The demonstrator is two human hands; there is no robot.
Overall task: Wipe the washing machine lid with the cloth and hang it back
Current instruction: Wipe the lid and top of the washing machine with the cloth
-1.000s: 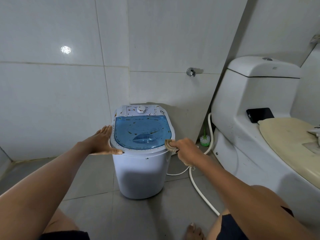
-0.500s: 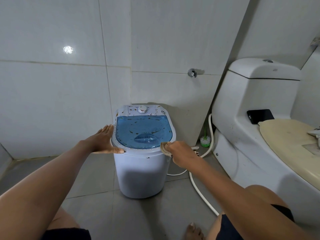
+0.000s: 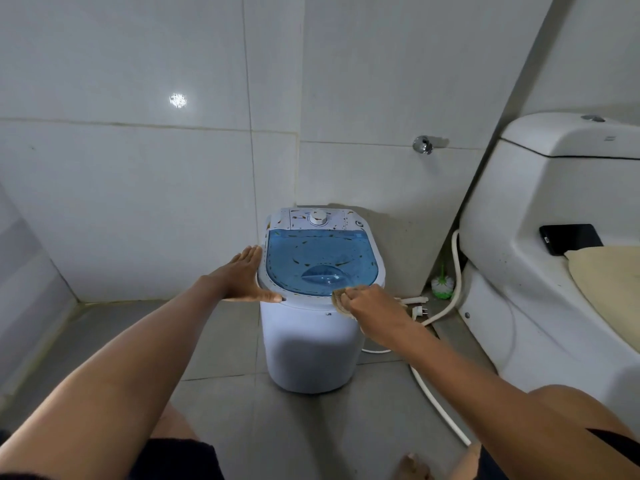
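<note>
Cloth (image 3: 341,301) gripped by right hand (image 3: 372,304) presses washing machine lid (image 3: 317,265) rim.

Both bare arms reached forward and slightly inward from the bottom corners of the view, elbows nearly straight. The left hand (image 3: 242,277) lay flat with its fingers straight and together and its thumb stretched toward the right, the palm facing down. The right hand (image 3: 372,303) was curled into a loose fist, knuckles up, with its fingers closed on a wad of cloth (image 3: 341,301) that showed at their left edge.
</note>
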